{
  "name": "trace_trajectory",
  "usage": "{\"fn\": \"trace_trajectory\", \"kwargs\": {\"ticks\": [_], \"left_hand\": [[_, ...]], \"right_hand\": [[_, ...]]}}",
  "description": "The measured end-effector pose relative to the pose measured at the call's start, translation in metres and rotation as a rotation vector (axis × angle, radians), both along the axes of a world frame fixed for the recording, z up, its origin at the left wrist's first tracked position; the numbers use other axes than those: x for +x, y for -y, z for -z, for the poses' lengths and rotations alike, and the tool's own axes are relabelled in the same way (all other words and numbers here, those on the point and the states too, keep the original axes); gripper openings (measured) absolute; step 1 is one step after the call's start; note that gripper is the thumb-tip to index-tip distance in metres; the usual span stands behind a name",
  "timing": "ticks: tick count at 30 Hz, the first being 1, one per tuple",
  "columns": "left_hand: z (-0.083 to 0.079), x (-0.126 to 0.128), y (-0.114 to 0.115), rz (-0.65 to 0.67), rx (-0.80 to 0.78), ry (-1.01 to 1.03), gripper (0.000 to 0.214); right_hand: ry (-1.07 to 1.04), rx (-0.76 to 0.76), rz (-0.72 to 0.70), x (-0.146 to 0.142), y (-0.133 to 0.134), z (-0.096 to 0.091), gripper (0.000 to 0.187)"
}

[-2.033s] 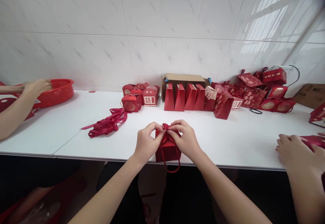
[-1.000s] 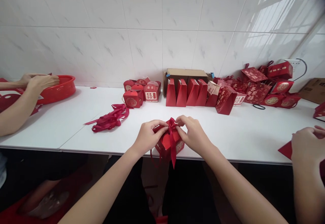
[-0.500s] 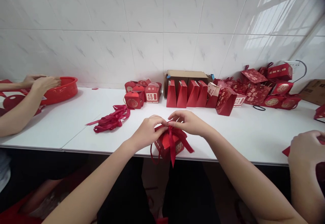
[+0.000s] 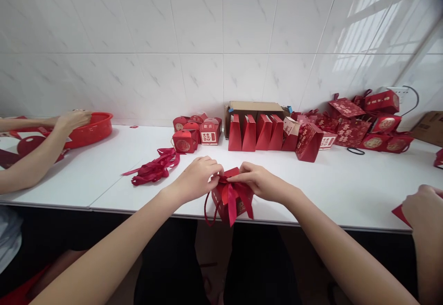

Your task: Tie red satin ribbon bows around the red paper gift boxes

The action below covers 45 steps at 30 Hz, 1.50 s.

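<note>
A small red gift box stands at the near edge of the white table, its cord handle hanging over the edge. A red ribbon is wound over its top, with ends falling down the front. My left hand pinches the ribbon at the box's top left. My right hand pinches it from the right, fingertips close to those of the left.
A loose heap of red ribbons lies to the left. Small red boxes, a row of folded red bags, a cardboard box and piled printed boxes line the wall. Another person's hands are at a red basin; a third person's hand holds red card.
The ribbon went from a knot at the top to a band with ends hanging down the box front. My hands came lower and closer together. The view tilted slightly.
</note>
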<state>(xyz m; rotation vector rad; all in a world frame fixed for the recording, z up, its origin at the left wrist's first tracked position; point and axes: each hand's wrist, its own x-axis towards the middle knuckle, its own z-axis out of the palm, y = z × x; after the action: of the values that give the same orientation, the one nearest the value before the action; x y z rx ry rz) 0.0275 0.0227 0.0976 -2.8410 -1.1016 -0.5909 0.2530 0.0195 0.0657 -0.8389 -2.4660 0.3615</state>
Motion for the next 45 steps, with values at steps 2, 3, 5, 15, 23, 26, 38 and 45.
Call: {"fn": "trace_trajectory", "kwargs": {"ticks": [2, 3, 5, 15, 23, 26, 38, 45], "left_hand": [[0.000, 0.000, -0.001, 0.019, -0.140, 0.110, 0.012], [0.000, 0.000, -0.001, 0.020, -0.217, 0.153, 0.010], [0.000, 0.000, -0.003, 0.008, -0.351, 0.186, 0.008], [0.001, 0.000, -0.011, 0.136, -0.650, 0.280, 0.028], [0.007, 0.006, -0.020, 0.086, -0.375, 0.228, 0.021], [0.009, 0.009, -0.017, 0.042, -0.457, 0.366, 0.023], [0.021, 0.029, 0.008, -0.120, -0.657, 0.643, 0.024], [0.026, 0.028, 0.006, -0.120, -0.654, 0.658, 0.026]], "right_hand": [[-0.025, -0.015, -0.014, 0.001, -0.001, 0.002, 0.043], [-0.042, -0.025, -0.025, 0.002, -0.002, 0.003, 0.044], [-0.076, -0.040, -0.049, 0.002, -0.003, 0.003, 0.045], [-0.084, -0.072, -0.115, 0.004, -0.004, 0.008, 0.047], [-0.059, -0.110, -0.111, 0.005, -0.002, 0.010, 0.040], [-0.072, -0.105, -0.110, 0.004, -0.001, 0.010, 0.044], [-0.122, -0.073, -0.112, 0.001, 0.002, 0.004, 0.047], [-0.383, -0.183, 0.045, 0.001, 0.000, 0.009, 0.005]]}}
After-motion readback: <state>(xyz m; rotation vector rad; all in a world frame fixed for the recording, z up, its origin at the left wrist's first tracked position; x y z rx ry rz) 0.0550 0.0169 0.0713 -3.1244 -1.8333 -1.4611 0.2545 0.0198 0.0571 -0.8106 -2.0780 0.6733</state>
